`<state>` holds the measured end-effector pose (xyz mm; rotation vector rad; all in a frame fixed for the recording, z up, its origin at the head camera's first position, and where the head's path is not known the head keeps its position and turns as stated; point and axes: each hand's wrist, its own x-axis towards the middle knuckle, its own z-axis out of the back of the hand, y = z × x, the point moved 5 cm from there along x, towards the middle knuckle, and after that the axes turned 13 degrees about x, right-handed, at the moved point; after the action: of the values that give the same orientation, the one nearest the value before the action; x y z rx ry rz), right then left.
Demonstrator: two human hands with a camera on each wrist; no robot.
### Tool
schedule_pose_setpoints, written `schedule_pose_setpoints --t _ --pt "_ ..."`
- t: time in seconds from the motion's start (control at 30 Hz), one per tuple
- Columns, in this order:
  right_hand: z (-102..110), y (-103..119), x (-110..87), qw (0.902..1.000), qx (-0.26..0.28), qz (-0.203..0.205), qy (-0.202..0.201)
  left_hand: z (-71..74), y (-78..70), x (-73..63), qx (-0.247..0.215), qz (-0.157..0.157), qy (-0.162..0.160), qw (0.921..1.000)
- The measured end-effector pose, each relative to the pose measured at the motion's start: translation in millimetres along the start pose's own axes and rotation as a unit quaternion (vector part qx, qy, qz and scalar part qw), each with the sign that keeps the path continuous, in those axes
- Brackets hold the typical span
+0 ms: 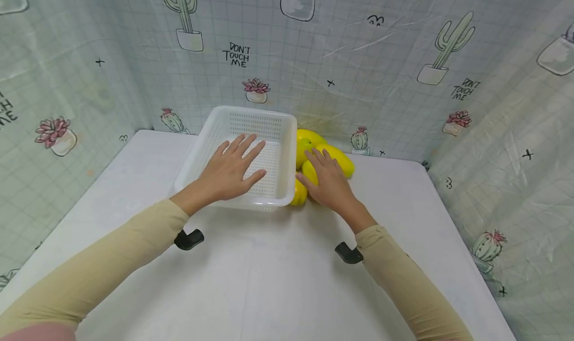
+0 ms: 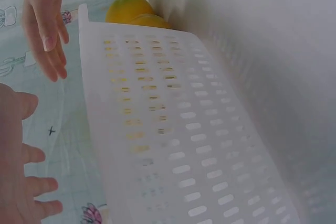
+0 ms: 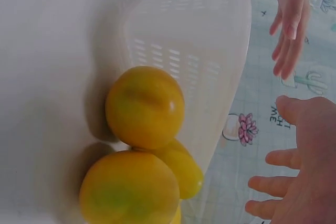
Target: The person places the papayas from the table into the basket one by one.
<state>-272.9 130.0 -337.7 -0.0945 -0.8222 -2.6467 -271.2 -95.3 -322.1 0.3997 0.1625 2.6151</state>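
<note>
A white slotted plastic basket (image 1: 288,151) stands toward the back of the table, with no contents visible inside. My left hand (image 1: 230,174) is held over it, fingers spread and holding nothing; the left wrist view shows this hand (image 2: 16,166) above the basket's slotted side (image 2: 184,129). Against the basket's right side lie several smooth yellow fruits (image 1: 341,160), mango-like, some tinged green. Over them hovers my right hand (image 1: 331,184), its fingers apart and nothing in its grasp. In the right wrist view, two rounded fruits (image 3: 144,108) sit nearest the camera, clear of that hand (image 3: 310,166).
The white table (image 1: 269,276) reaches back to a grey-green curtain (image 1: 332,47) printed with cacti, which also hangs along both sides. A black wrist mount (image 1: 189,239) sticks out from the left sleeve, another black mount (image 1: 349,253) from the right.
</note>
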Motion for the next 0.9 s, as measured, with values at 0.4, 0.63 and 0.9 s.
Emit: schedule_pose_setpoints --t 0.4,0.63,0.9 --pt "3.2 -8.9 0.7 0.9996 0.021 -0.004 -0.016 -3.0 8.4 -1.4 -0.001 0.010 -0.003 0.9999" --pt "2.9 -12.6 1.1 0.9994 0.025 -0.016 -0.016 -3.3 12.8 -2.5 -0.007 0.016 -0.011 0.9998" --pt "3.2 -15.0 0.9 0.9990 0.033 -0.016 -0.023 -5.5 17.0 -4.1 -0.013 0.024 -0.015 0.9995"
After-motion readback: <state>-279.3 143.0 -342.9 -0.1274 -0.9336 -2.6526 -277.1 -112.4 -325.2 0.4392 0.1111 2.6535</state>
